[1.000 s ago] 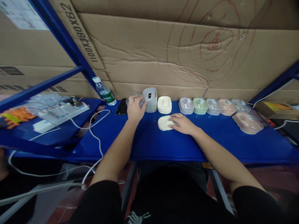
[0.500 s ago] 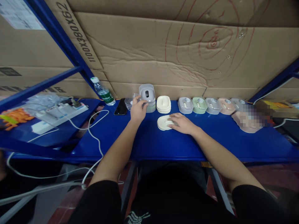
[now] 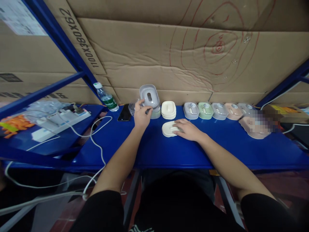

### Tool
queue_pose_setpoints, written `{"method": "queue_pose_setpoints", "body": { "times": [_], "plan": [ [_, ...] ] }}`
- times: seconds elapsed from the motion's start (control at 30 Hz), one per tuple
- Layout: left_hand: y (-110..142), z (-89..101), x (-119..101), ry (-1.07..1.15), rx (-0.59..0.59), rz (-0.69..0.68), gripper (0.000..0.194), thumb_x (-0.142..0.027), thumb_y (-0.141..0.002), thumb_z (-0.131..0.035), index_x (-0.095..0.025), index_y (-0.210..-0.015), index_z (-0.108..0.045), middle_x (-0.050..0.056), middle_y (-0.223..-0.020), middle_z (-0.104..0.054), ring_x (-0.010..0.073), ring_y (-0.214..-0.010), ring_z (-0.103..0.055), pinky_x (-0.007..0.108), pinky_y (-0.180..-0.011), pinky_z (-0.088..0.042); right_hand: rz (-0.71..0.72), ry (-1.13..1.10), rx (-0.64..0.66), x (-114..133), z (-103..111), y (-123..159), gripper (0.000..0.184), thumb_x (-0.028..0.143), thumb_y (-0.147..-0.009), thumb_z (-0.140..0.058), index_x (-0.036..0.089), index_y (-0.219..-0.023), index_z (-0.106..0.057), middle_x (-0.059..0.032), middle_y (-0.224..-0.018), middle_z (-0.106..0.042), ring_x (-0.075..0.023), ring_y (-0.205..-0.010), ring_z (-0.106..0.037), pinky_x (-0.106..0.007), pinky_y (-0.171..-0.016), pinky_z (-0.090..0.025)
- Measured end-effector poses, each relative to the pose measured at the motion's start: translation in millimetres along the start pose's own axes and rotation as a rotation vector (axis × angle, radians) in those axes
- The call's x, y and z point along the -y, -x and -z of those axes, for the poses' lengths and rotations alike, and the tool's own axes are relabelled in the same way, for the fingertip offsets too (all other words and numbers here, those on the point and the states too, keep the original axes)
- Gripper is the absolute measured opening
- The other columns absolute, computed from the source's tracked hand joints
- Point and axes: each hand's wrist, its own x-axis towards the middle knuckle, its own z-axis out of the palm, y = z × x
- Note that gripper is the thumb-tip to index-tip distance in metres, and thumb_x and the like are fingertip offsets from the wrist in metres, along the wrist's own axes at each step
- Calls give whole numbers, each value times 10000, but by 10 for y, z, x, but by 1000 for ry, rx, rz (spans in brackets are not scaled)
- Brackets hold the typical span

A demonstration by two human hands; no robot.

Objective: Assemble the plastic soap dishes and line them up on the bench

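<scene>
My left hand [image 3: 142,115] is closed round a grey plastic tray [image 3: 149,95] with a slot in its base, holding it tilted up above a stack of similar pieces [image 3: 156,112]. My right hand [image 3: 187,129] lies flat with fingers out on a cream oval lid [image 3: 168,129] on the blue shelf [image 3: 169,148]. A stack of cream lids [image 3: 168,109] stands just behind it. A clear shallow dish [image 3: 132,107] sits beside my left hand.
A row of closed small boxes, grey [image 3: 191,110], green [image 3: 205,110] and pink [image 3: 233,111], runs to the right along the cardboard wall [image 3: 169,64]. A phone [image 3: 125,112], a water bottle [image 3: 106,97], a power strip [image 3: 60,119] and white cables [image 3: 96,145] lie left.
My left hand moved from the clear dish to the grey tray, gripped it and lifted it, tilting it up. My right hand stayed on the cream lid.
</scene>
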Motion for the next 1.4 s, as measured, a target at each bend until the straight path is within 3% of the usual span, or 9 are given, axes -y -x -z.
{"method": "queue_pose_setpoints", "body": {
  "times": [0.2,0.33,0.5,0.67,0.83,0.97,1.07,1.2,1.4],
  "plan": [
    [30,126,-191,40,-74,-79,149,-325,-956,-635,-192,-1009,-678,142,-1529,-464,275,-1218,-622,455,-993,-551,-7,5,-24,60,60,-16,459,480,-984,-604,178,-1323,-669,-163,-1346,-669,-333,-1244,-612,-522,-1066,-481],
    [135,175,-452,103,5,-131,145,-352,-995,-572,-214,-1012,-613,131,-1575,-471,296,-1388,-529,493,-1064,-513,-119,-113,-266,50,154,-22,474,451,-1027,-507,197,-1420,-585,-154,-1343,-676,-329,-1253,-619,-549,-1078,-482],
    [305,145,-671,490,332,-113,215,-446,-991,-561,-232,-995,-581,124,-1267,-718,266,-1183,-681,481,-990,-559,-381,-565,-623,-93,217,-39,599,610,-1023,-429,281,-1521,-469,-123,-1389,-649,-263,-1110,-701,-483,-955,-585],
    [332,139,-748,890,747,9,352,-554,-966,-594,-205,-996,-560,108,-937,-788,226,-887,-758,378,-784,-599,-447,-853,-634,-133,269,-75,664,742,-897,-542,279,-1367,-617,-92,-1185,-721,-218,-869,-715,-394,-729,-628],
    [254,82,-649,959,801,63,429,-541,-964,-606,-187,-1199,-548,116,-980,-782,205,-849,-765,348,-753,-596,-573,-901,-738,-125,343,-85,478,593,-743,-799,208,-1015,-726,-15,-780,-690,-134,-572,-581,-295,-525,-529],
    [217,26,-520,834,609,89,577,-456,-970,-609,-184,-1456,-456,83,-984,-774,185,-824,-755,351,-777,-601,-647,-895,-635,-158,328,-75,449,553,-706,-837,177,-928,-729,17,-666,-627,-106,-493,-513,-266,-458,-460],
    [207,58,-474,624,561,104,517,-415,-1020,-504,-148,-1462,-514,43,-844,-757,170,-716,-735,337,-742,-593,-648,-822,-493,-172,266,-54,552,549,-704,-843,179,-1095,-722,34,-661,-619,-125,-494,-546,-284,-484,-477],
    [217,128,-494,403,709,111,483,-490,-1047,-412,-203,-1377,-618,17,-809,-756,148,-602,-691,296,-634,-560,-624,-577,-386,-153,224,-24,604,558,-789,-770,184,-1256,-687,16,-693,-649,-163,-559,-602,-308,-566,-488],
    [240,85,-532,297,804,226,439,-545,-954,-575,-190,-1178,-703,46,-759,-766,182,-670,-714,271,-592,-520,-590,-304,-217,-168,222,-21,389,523,-877,-653,176,-1027,-745,-45,-767,-704,-212,-690,-648,-310,-623,-452]
  ]
}}
